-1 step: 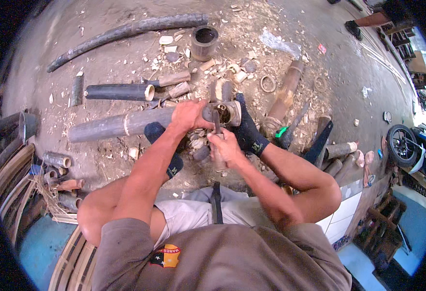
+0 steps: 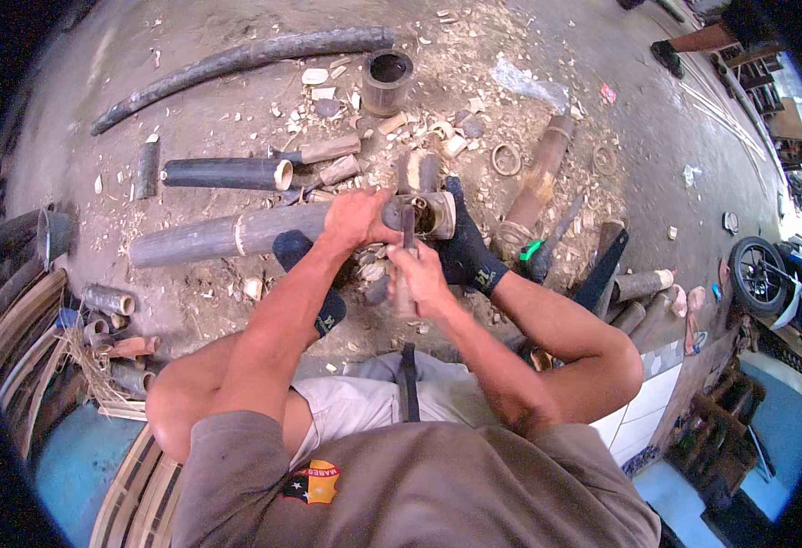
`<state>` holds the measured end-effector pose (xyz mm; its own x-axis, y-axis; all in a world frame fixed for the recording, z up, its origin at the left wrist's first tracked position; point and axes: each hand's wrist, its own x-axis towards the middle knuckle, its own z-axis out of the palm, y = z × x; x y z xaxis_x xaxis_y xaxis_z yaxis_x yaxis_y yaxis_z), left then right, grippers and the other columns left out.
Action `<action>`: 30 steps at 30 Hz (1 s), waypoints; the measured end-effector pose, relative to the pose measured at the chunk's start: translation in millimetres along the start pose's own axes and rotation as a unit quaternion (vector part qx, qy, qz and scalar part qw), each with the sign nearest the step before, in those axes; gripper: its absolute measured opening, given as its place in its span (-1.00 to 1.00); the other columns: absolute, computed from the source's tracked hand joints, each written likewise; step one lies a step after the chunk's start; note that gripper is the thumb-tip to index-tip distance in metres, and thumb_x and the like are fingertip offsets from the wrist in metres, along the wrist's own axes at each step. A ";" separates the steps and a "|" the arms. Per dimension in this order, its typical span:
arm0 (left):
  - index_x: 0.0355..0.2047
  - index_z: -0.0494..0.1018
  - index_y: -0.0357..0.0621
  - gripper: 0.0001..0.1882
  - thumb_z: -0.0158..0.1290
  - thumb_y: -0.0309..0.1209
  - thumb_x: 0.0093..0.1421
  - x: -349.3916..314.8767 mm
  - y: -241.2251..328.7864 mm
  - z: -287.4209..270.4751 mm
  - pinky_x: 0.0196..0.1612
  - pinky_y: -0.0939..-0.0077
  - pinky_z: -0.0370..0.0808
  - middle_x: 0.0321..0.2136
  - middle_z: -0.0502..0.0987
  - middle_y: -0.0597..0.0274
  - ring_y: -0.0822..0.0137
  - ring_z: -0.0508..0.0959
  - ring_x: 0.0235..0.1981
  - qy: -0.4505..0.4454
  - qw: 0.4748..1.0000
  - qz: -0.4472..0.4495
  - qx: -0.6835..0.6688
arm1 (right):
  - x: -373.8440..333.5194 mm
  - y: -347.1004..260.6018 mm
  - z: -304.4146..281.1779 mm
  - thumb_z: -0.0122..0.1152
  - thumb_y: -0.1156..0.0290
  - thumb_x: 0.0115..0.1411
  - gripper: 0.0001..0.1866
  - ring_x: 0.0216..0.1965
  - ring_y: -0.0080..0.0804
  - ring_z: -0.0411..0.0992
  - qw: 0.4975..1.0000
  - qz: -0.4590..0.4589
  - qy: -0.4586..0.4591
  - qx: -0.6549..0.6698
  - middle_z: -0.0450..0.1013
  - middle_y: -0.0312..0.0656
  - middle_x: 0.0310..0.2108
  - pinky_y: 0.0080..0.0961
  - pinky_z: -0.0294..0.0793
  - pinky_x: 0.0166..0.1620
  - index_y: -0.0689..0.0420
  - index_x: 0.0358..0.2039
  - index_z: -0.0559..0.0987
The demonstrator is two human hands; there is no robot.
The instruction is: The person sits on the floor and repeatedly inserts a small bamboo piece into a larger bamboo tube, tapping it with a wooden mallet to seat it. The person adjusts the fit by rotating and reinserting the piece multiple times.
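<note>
A thick grey bamboo tube [image 2: 277,230] lies across the floor between my feet, with an opening [image 2: 424,217] cut in its upper side near the right end. My left hand [image 2: 357,219] is wrapped over the tube, just left of that opening. In my right hand [image 2: 422,279] is a bladed tool with a wooden handle [image 2: 403,300]; whether it is a knife or a chisel I cannot tell. Its dark blade [image 2: 409,224] points away from me at the opening's left edge. My dark-socked right foot [image 2: 466,242] rests against the tube's right end, and my left foot [image 2: 298,248] touches its near side.
Wood chips surround the work. Beyond lie a black tube [image 2: 223,173], a wooden-handled tool [image 2: 328,148], an upright bamboo cup [image 2: 386,84] and a long dark pole [image 2: 246,68]. To the right are a brown bamboo piece [image 2: 539,173], a dark saw-like blade [image 2: 602,269] and a wheel [image 2: 755,274].
My right hand has shifted very slightly with the bladed tool. The left hand and the bamboo tube stay in place.
</note>
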<state>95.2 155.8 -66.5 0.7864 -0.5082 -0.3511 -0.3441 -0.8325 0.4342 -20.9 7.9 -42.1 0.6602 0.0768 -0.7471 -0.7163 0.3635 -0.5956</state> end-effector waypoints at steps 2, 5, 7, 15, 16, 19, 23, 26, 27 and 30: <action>0.06 0.55 -0.03 -0.35 0.27 0.08 0.05 4.7 -27.1 27.8 0.03 0.02 0.56 -0.09 0.65 -0.08 -0.07 0.65 -0.02 0.053 0.998 0.018 -0.025 | 15.0 -2.3 36.6 0.23 0.26 0.37 -0.82 -0.55 -0.41 0.45 0.983 0.007 0.032 0.183 0.41 -0.26 -0.55 -0.35 0.52 -0.49 0.07 -0.18 0.47; 0.05 0.54 -0.05 -0.54 0.13 -0.08 0.23 12.4 -28.8 20.0 -0.01 -0.01 0.56 -0.13 0.65 -0.10 -0.09 0.66 -0.06 0.053 0.997 0.050 -0.023 | 66.6 -27.2 56.6 0.16 0.20 0.41 -0.81 -0.51 -0.39 0.45 0.899 0.020 0.033 0.435 0.42 -0.24 -0.54 -0.31 0.55 -0.43 0.04 -0.21 0.48; 0.08 0.52 -0.04 -0.53 0.11 -0.09 0.25 10.6 -24.3 12.0 -0.01 -0.01 0.56 -0.12 0.64 -0.10 -0.08 0.66 -0.05 0.044 0.997 0.056 -0.011 | 75.2 -43.0 59.5 0.12 0.16 0.44 -0.79 -0.52 -0.37 0.44 0.867 0.024 0.015 0.497 0.43 -0.24 -0.54 -0.29 0.57 -0.39 0.02 -0.23 0.48; 0.21 0.44 -0.09 0.05 0.39 0.32 -0.17 -1.4 -6.2 13.8 0.10 0.03 0.51 -0.03 0.58 -0.04 -0.05 0.58 0.07 0.077 0.993 0.058 0.063 | -59.9 30.2 -34.3 0.23 0.01 0.36 -0.62 -0.44 -0.23 0.57 0.981 -0.103 0.058 -0.156 0.53 -0.15 -0.48 -0.25 0.56 -0.36 0.04 -0.05 0.52; 0.22 0.42 -0.10 0.05 0.40 0.31 -0.16 -7.1 -1.8 17.5 0.12 0.03 0.49 -0.02 0.57 0.00 -0.03 0.55 0.09 0.109 0.989 0.060 0.085 | -66.4 43.4 -45.3 0.24 0.00 0.35 -0.58 -0.41 -0.17 0.60 0.932 -0.161 0.062 -0.320 0.56 -0.10 -0.47 -0.20 0.57 -0.34 0.05 0.00 0.52; 0.24 0.38 -0.10 0.04 0.40 0.27 -0.13 -18.1 5.8 21.5 0.16 0.06 0.41 -0.03 0.52 0.07 0.02 0.50 0.10 0.153 0.980 0.061 0.112 | -84.0 65.3 -55.3 0.31 -0.01 0.27 -0.46 -0.29 0.14 0.64 0.804 -0.124 0.037 -0.581 0.61 0.11 -0.39 -0.02 0.59 -0.24 0.12 0.06 0.49; 0.25 0.39 -0.09 0.05 0.40 0.28 -0.13 -18.8 6.2 20.3 0.16 0.06 0.41 -0.03 0.52 0.07 0.02 0.50 0.10 0.150 0.981 0.055 0.108 | -63.9 94.3 -52.3 0.34 0.09 0.19 -0.38 -0.23 0.28 0.61 0.718 -0.079 -0.035 -0.691 0.61 0.21 -0.31 0.11 0.60 -0.12 0.17 0.14 0.41; 0.26 0.39 -0.08 0.06 0.38 0.30 -0.13 -16.5 3.2 20.7 0.17 0.05 0.40 -0.01 0.53 0.06 0.01 0.50 0.12 0.139 0.983 0.056 0.108 | -39.7 123.2 -55.8 0.35 0.13 0.16 -0.37 -0.21 0.24 0.62 0.688 -0.108 -0.049 -0.716 0.60 0.21 -0.21 0.09 0.62 -0.11 0.15 0.15 0.37; 0.26 0.38 -0.08 0.06 0.38 0.31 -0.13 -15.6 1.6 21.9 0.18 0.04 0.40 -0.01 0.53 0.06 0.00 0.50 0.13 0.139 0.983 0.058 0.110 | -34.4 131.9 -56.6 0.35 0.14 0.16 -0.37 -0.21 0.23 0.62 0.680 -0.125 -0.050 -0.720 0.59 0.20 -0.18 0.09 0.63 -0.12 0.16 0.14 0.37; 0.25 0.40 -0.06 0.06 0.37 0.33 -0.14 -12.5 -4.9 18.6 0.20 0.03 0.39 0.01 0.55 0.02 -0.01 0.51 0.15 0.102 0.990 0.060 0.076 | -24.7 144.6 -58.1 0.33 0.19 0.15 -0.39 -0.21 0.21 0.62 0.664 -0.147 -0.055 -0.731 0.57 0.17 -0.11 0.09 0.64 -0.14 0.18 0.14 0.37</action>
<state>77.5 162.1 -79.7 0.8168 -0.5637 -0.1228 -0.5027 -0.7998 0.3279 -154.0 4.7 -127.0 0.7748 0.2989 -0.5571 0.0463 -0.9056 -0.4215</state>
